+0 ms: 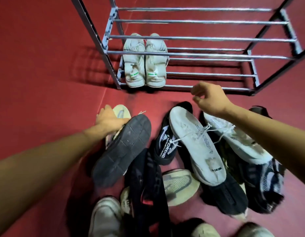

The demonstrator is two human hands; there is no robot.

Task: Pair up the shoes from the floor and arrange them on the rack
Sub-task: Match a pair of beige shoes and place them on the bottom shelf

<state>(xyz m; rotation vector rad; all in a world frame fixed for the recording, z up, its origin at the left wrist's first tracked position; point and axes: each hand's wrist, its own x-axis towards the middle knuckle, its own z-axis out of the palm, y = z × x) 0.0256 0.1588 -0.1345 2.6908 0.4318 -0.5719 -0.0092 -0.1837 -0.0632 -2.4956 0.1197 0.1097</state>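
A metal rack (196, 37) stands on the red floor ahead. One pair of white sneakers (144, 60) sits side by side at the left of its lowest shelf. A heap of shoes lies in front of me. My left hand (108, 119) grips a pale beige shoe (121, 111) at the heap's left edge, beside an overturned shoe with a dark grey sole (122, 149). My right hand (209, 98) hovers over the heap with loosely curled fingers and holds nothing. Below it lie two white lace-up shoes (197, 144), (233, 135) on black ones.
More shoes crowd the near floor: a black-and-white sneaker (165, 144), a beige mesh shoe (180, 185), black shoes (223, 195), a grey shoe (103, 218). Bare red floor (45, 65) stretches left of the rack. The upper shelf bars hold nothing.
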